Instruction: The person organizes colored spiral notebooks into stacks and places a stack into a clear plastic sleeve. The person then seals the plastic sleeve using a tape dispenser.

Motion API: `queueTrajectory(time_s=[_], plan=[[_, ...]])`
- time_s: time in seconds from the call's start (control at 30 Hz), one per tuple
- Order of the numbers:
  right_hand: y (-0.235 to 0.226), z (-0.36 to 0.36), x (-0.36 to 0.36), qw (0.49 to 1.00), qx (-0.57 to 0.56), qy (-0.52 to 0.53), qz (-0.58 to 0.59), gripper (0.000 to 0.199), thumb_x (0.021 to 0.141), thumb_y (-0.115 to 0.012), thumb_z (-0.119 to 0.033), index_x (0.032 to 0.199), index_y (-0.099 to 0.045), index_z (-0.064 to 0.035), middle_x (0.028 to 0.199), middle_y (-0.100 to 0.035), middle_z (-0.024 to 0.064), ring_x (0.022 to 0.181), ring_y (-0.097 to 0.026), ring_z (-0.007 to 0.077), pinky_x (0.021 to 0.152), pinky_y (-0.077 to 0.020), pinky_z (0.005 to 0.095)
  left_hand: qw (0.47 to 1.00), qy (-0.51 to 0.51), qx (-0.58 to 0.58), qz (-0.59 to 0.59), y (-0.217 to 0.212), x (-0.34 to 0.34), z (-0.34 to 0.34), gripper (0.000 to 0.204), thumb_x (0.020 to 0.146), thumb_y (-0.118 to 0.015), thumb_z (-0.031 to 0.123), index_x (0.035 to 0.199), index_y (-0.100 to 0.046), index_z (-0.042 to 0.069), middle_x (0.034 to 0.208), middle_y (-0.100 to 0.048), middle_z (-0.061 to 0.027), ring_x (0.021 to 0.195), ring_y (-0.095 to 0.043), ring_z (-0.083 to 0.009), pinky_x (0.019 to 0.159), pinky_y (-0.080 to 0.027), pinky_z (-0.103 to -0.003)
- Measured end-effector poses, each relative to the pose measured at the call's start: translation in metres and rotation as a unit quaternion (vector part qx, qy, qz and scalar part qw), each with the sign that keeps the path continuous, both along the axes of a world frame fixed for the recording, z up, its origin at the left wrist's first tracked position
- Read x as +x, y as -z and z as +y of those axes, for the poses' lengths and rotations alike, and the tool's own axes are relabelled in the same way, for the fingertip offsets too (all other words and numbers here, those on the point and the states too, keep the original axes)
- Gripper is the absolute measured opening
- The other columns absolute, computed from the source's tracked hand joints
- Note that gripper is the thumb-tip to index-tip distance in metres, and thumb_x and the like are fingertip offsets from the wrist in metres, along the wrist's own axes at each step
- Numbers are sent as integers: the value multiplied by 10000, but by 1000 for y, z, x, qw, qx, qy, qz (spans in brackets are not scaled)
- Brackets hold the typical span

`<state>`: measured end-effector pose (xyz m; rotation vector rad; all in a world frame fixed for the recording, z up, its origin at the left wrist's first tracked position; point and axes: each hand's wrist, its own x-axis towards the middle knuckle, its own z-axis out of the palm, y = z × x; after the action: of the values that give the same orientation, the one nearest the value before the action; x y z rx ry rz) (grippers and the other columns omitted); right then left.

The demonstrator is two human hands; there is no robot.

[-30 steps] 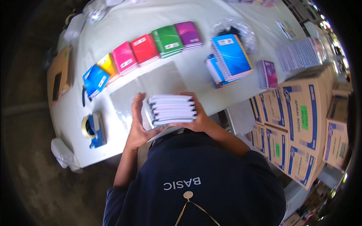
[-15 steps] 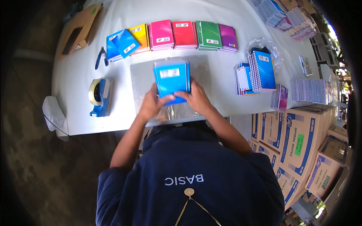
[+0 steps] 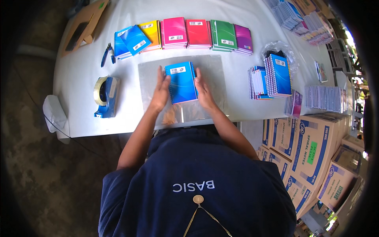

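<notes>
A blue spiral notebook (image 3: 182, 86), perhaps the top of a small stack, lies upright in front of me on a clear plastic sheet (image 3: 151, 66). Along its coil side stands my left hand (image 3: 160, 91), fingers stretched out and palm turned inward. My right hand (image 3: 204, 91) mirrors it at the opposite edge, likewise open with straight fingers. Both hands flank the notebook closely, and neither has its fingers wrapped round it. Whether the palms press on the edges is hard to tell.
Behind the sheet runs a row of notebook stacks: blue (image 3: 132, 40), yellow (image 3: 149, 35), pink (image 3: 173, 33), red (image 3: 198, 33), green (image 3: 224, 35) and purple (image 3: 242, 38). A tape dispenser (image 3: 106, 97) and pliers (image 3: 105, 55) are left; more notebooks (image 3: 279, 75) and cartons (image 3: 312, 154) are right.
The blue notebook has come down onto the plastic sheet. My fingers and thumbs have let go of its lower edge, and both hands now stand flat along its sides.
</notes>
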<state>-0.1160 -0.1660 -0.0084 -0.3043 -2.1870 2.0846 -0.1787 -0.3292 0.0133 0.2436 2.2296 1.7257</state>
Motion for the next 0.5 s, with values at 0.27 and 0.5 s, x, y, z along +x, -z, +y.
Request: queueTrajectory(time_s=[0.27, 0.5], plan=[[8, -16, 7, 999, 34, 24, 28, 559, 973, -425, -282, 1444, -211, -69, 1362, -401, 223, 1254, -394, 297, 1043, -279, 366, 1000, 1, 9, 30, 8, 21, 17, 581, 941, -363, 237, 1426, -154, -4, 1485, -150, -242, 1387, -135, -337, 1114, -126, -395], [33, 34, 34, 781, 545, 283, -118, 335, 872, -541, -195, 1178, -605, -74, 1376, -420, 187, 1349, -246, 389, 1093, -119, 542, 852, -166, -466, 172, 34, 25, -37, 588, 972, -314, 385, 1412, -244, 1, 1463, -126, -303, 1372, -53, -448, 1085, -94, -555]])
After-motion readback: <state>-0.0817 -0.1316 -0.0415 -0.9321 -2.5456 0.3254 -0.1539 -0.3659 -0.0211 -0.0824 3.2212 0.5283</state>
